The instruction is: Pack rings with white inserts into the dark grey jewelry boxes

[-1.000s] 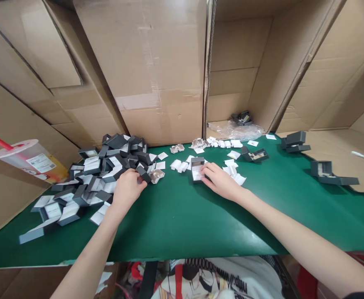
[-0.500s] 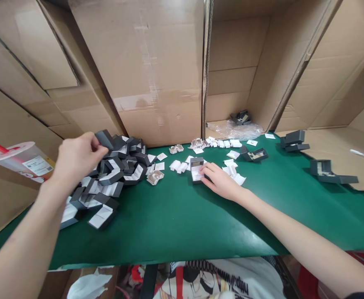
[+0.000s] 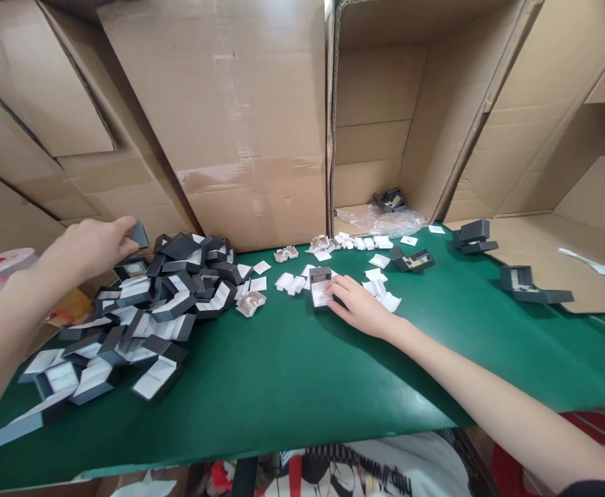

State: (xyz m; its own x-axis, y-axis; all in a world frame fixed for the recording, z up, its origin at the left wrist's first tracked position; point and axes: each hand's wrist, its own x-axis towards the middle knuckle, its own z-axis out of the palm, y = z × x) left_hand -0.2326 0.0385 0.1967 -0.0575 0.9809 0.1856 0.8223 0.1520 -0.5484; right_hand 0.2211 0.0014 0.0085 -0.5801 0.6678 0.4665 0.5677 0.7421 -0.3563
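My left hand is closed on a small dark jewelry box, pinched between thumb and fingers above the far left of the pile. Below and beside it lies a heap of similar dark boxes, many of them open with white linings. In the middle of the table, an open jewelry box with a white inside stands on the green surface. My right hand grips its right side, with fingertips reaching into the lining.
White inserts and paper bits lie scattered behind the right hand. Several dark boxes, one an open box, stand to the right. Large cardboard boxes wall the back. A cup stands at the left edge.
My left hand has moved left along the pile with the dark box in its fingers. The right hand stays at the open box. The view has shifted slightly.
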